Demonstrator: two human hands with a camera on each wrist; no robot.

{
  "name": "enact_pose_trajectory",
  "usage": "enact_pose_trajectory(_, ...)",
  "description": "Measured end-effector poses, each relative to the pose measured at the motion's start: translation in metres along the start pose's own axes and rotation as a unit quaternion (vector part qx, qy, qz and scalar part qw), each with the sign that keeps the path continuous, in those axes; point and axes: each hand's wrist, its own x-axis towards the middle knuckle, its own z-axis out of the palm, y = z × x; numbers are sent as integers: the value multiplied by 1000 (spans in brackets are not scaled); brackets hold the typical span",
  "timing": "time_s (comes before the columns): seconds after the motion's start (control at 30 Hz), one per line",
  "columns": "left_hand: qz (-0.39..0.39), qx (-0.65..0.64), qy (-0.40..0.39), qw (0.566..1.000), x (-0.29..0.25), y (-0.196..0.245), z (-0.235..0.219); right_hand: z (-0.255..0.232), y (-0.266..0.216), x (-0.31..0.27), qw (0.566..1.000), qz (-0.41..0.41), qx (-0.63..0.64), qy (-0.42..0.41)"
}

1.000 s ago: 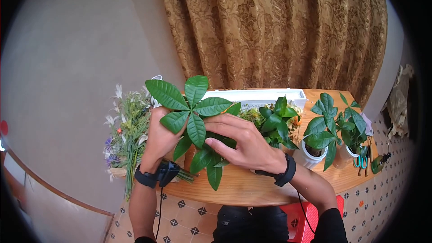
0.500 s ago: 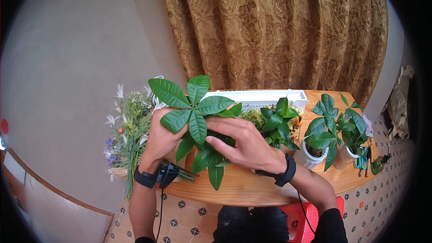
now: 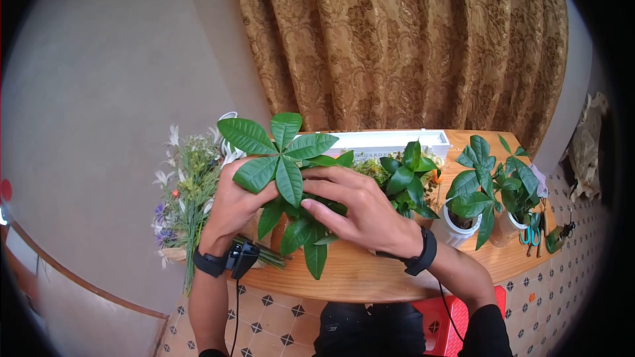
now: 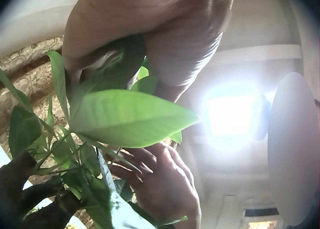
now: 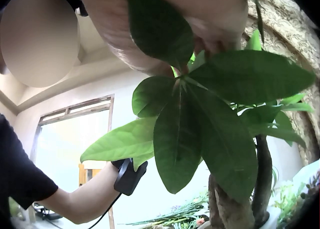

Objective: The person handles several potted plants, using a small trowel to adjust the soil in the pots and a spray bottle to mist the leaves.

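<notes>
A leafy potted plant (image 3: 246, 137) with broad, finger-like leaf clusters stands between the two hands. My left hand (image 3: 233, 199) reaches in from the left under the top cluster; in the left wrist view its thumb and fingers curl round a dark green leaf (image 4: 112, 64). From the right, my right hand (image 3: 370, 208) reaches in among the leaves, thumb extended, its fingertips hidden by foliage. I cannot tell whether they pinch anything. In the right wrist view, thick brown trunks (image 5: 230, 211) rise below a large leaf cluster (image 5: 175, 139).
Artificial flowers (image 3: 188, 198) lie at the left. A long white planter box (image 3: 397, 137) stands at the back of the wooden table (image 3: 357, 277). Further right are a smaller leafy plant (image 3: 403, 178), white-potted plants (image 3: 456, 231) and blue-handled scissors (image 3: 526, 237). A red stool (image 3: 436, 330) stands below.
The top leaf cluster shifts slightly, first right and then back left. My left hand and wrist move a little with it; my right hand stays nearly still.
</notes>
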Motion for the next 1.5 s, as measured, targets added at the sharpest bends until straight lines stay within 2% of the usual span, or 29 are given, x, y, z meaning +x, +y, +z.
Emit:
enact_pose_trajectory(0.03,-3,-7,2,1000,0,0,1,-2,-2,0,1000,1,0,0)
enact_pose_trajectory(0.1,-6,-14,4,1000,1,1,1,-6,-10,-1,995,-26,-85,52)
enact_pose_trajectory(0.2,-13,9,11,1000,1,3,2,-14,-24,0,987,6,-157,41)
enact_pose_trajectory(0.3,-15,19,15,1000,0,6,4,-11,-20,14,984,-9,-164,74)
enact_pose_trajectory(0.5,-17,30,29,999,-1,6,7,-4,-14,22,973,-11,-215,82)
enact_pose_trajectory(1.03,-4,40,34,999,-1,3,6,-3,-9,32,980,22,-172,94)
enact_pose_trajectory(1.13,-8,42,33,999,-1,2,5,-2,-4,32,980,-14,-172,96)
enact_pose_trajectory(1.2,-8,46,36,998,-1,2,3,-2,-3,32,978,-37,-155,136)
enact_pose_trajectory(1.3,-26,40,18,999,-3,5,-2,-2,-3,33,976,-48,-150,151)
enact_pose_trajectory(1.4,-21,36,-14,999,-6,10,-6,-4,-3,31,978,-41,-157,132)
enact_pose_trajectory(1.5,-47,18,-29,998,-9,16,-10,-5,-4,30,980,-62,-139,126)
